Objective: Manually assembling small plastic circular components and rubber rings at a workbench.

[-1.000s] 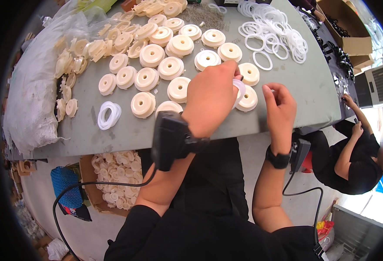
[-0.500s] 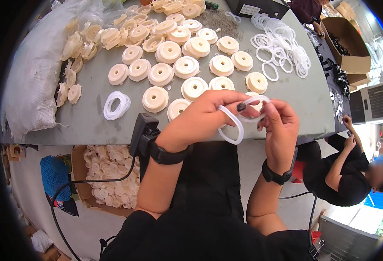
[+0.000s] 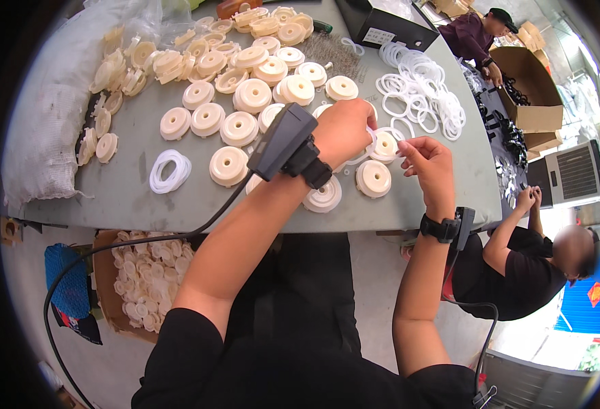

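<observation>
My left hand (image 3: 344, 135) is closed on a soft white ring (image 3: 363, 156) and reaches over the cream round plastic parts on the table; most of its fingertips are hidden behind the hand. Facing it, my right hand (image 3: 428, 162) pinches a white ring at the right edge of a cream disc-shaped part (image 3: 385, 146) with a central hole. That ring appears to lie along this part's rim. Just below sits another cream disc part (image 3: 373, 178). Several more discs (image 3: 239, 128) lie flat to the left, partly covered by my left forearm.
Loose white rings (image 3: 423, 85) are heaped at the back right, near a black box (image 3: 388, 24). A small ring bundle (image 3: 170, 171) lies left. A white sack (image 3: 44, 143) bounds the table's left side. Below stands a carton of cream parts (image 3: 112, 290). Co-workers sit at right.
Both hands have moved forward from near the table's front edge to the disc parts. The rings, held in the air before, are now down at a disc. The view has shifted slightly.
</observation>
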The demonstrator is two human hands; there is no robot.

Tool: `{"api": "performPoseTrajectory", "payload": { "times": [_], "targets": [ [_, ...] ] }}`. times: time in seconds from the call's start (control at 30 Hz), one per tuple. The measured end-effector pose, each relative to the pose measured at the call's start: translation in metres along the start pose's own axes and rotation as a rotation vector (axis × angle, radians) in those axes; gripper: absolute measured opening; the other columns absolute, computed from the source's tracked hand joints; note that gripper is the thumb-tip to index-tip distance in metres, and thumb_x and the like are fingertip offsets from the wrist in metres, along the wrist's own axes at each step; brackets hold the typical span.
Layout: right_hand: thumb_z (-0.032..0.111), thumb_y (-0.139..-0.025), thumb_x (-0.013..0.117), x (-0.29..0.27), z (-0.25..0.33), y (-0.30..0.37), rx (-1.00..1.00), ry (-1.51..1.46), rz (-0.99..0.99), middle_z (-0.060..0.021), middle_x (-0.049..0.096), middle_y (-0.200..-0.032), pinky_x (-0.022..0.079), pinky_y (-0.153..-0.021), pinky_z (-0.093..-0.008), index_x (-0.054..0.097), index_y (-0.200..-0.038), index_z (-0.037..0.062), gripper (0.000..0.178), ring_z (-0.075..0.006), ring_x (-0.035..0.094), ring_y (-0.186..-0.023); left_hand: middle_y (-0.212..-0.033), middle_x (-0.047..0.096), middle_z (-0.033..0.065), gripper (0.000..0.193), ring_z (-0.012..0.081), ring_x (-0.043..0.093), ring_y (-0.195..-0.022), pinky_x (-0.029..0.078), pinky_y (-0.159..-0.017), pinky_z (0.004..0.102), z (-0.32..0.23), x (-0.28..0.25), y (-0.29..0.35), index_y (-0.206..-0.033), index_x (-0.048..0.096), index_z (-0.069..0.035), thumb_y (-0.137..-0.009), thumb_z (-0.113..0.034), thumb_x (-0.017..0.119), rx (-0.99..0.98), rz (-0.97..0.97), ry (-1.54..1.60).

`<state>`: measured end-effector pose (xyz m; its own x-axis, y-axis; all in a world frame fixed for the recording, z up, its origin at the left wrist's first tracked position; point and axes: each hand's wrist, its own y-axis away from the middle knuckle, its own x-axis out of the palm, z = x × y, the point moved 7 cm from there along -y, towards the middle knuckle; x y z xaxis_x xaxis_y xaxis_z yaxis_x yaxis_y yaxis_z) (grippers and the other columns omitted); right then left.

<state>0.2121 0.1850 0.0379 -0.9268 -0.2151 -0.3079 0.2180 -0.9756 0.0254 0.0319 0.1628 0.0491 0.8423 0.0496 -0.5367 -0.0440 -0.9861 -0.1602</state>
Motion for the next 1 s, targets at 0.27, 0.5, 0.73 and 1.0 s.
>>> {"api": "performPoseTrajectory", "payload": {
  "times": [0.27,0.5,0.73,1.0],
  "targets": [
    [0.019,-0.080,0.072,-0.005,-0.020,-0.008,-0.014,0.181,0.023,-0.0044,0.065,-0.074,0.046,-0.054,-0.0232,0.065,-0.085,-0.0014,0.022,-0.0088,0.058,-0.063,-0.089,0.066,0.0190,0.016,0.0307,0.064,-0.085,0.049,-0.076,0.0360,0.005,0.012,-0.004,-0.086,0.065,0.000,-0.072,-0.007,0.062,-0.021,0.068,-0.190],
    [0.015,-0.079,0.071,-0.003,-0.025,-0.002,-0.003,-0.043,0.108,-0.0069,0.067,-0.089,0.046,-0.066,-0.0227,0.063,-0.086,-0.0016,0.020,-0.0099,0.060,-0.079,-0.089,0.066,0.0187,0.019,0.0309,0.063,-0.087,0.049,-0.077,0.0360,0.005,0.012,-0.003,-0.087,0.065,0.001,-0.070,-0.007,0.062,-0.084,0.171,-0.032],
    [0.012,-0.081,0.068,-0.003,-0.027,-0.004,-0.042,-0.032,0.064,-0.0066,0.066,-0.086,0.046,-0.064,-0.0232,0.061,-0.087,-0.0025,0.017,-0.0106,0.059,-0.074,-0.088,0.065,0.0180,0.016,0.0325,0.063,-0.087,0.049,-0.078,0.0378,0.000,0.019,-0.007,-0.086,0.063,-0.001,-0.071,-0.005,0.059,-0.048,0.115,-0.158],
    [0.012,-0.086,0.062,-0.001,-0.031,-0.008,-0.052,0.011,-0.002,-0.0057,0.063,-0.080,0.048,-0.062,-0.0248,0.059,-0.090,-0.0026,0.015,-0.0105,0.057,-0.069,-0.094,0.065,0.0170,0.020,0.0313,0.061,-0.092,0.048,-0.079,0.0393,0.001,0.023,-0.010,-0.091,0.065,-0.004,-0.072,-0.001,0.056,-0.047,0.096,-0.266]
  ]
}}
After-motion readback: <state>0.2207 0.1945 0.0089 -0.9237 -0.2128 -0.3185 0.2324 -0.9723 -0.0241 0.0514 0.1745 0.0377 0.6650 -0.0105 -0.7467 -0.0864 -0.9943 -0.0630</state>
